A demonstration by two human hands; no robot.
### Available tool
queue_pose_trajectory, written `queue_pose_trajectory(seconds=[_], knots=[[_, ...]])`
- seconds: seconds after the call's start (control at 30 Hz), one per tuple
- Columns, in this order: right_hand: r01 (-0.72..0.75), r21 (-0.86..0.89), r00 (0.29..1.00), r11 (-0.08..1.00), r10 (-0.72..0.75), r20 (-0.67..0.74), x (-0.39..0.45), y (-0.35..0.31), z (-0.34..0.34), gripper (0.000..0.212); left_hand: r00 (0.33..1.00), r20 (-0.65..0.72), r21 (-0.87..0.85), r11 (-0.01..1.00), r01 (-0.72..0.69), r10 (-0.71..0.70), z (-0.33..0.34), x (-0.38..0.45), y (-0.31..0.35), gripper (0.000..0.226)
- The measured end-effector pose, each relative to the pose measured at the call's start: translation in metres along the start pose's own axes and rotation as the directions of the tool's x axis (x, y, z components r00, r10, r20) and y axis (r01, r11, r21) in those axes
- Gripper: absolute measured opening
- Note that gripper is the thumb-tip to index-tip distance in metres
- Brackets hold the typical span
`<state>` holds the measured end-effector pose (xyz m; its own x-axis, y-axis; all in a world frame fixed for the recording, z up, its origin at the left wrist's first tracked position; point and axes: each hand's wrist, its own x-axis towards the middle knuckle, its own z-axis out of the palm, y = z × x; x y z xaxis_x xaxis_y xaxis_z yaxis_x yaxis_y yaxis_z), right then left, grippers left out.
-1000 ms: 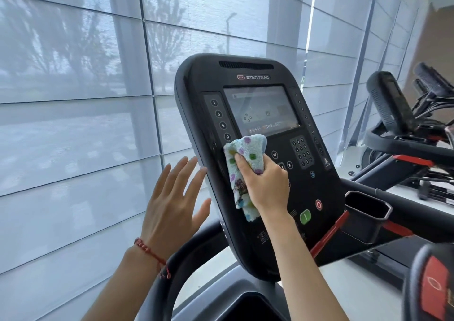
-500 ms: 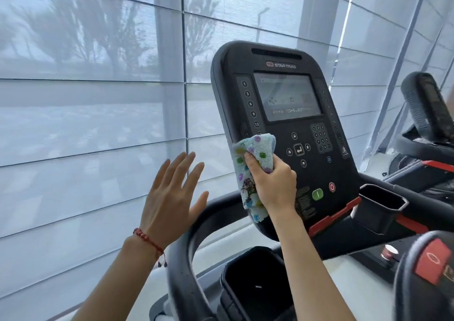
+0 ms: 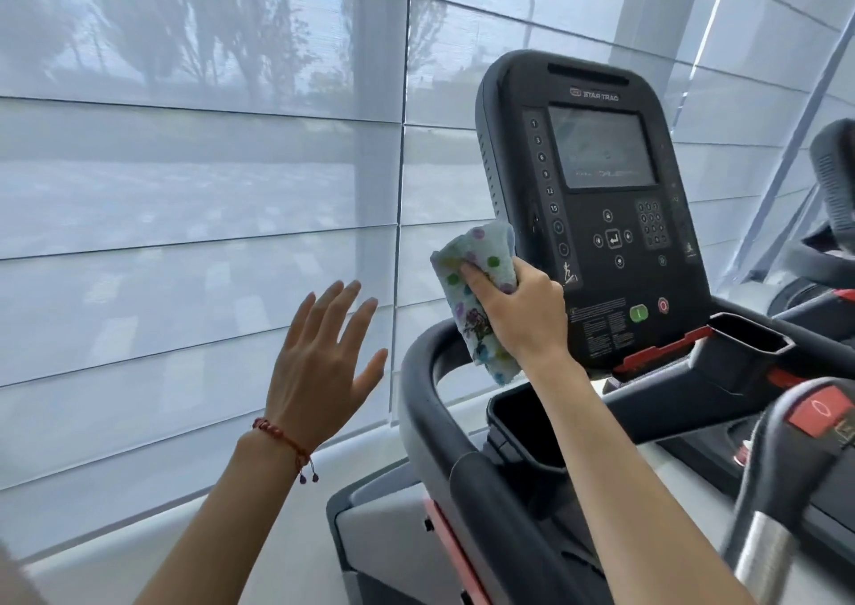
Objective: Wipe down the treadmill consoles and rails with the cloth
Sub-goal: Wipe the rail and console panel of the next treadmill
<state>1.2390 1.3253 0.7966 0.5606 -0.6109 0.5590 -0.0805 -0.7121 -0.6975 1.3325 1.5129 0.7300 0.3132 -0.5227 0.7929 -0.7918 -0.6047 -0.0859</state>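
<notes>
A spotted cloth [image 3: 481, 299] is pressed against the left edge of the treadmill console [image 3: 597, 215] by the right hand [image 3: 523, 313].

The cloth is folded and is clamped tight between the thumb and the curled fingers of the right hand; its top is touching the console's side, beside the column of number buttons, and its bottom end is hung down over the curved black rail [image 3: 444, 401]; the left hand [image 3: 324, 368] is held up in the air with its fingers spread apart, nothing is gripped in it, and it is kept well apart from the treadmill, in front of the window blinds [image 3: 199, 178]; a red string bracelet [image 3: 282, 440] is worn on the left wrist; a green button [image 3: 638, 313] and a red button [image 3: 663, 305] are seen low on the console.
</notes>
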Motion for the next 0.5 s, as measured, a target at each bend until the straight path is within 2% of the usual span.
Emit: queue_pose_trajectory(seconds=[0.07,0.33,0.5], knots=[[0.004,-0.036,1.0,0.999,-0.004,0.01,-0.013,-0.017,0.003,0.047,1.0,0.003,-0.01,1.0,-0.005,0.005,-0.014,-0.014,-0.01,0.061],[-0.096,0.062,0.995,0.993,0.096,-0.001,-0.115,-0.062,0.037,0.04,0.998,-0.009,-0.062,0.996,-0.068,0.067,-0.063,-0.086,-0.054,0.062],[-0.229,0.1,0.972,0.968,0.232,-0.02,-0.188,-0.063,0.053,0.046,0.996,0.038,-0.127,0.989,-0.081,0.087,-0.075,-0.139,-0.069,0.056]])
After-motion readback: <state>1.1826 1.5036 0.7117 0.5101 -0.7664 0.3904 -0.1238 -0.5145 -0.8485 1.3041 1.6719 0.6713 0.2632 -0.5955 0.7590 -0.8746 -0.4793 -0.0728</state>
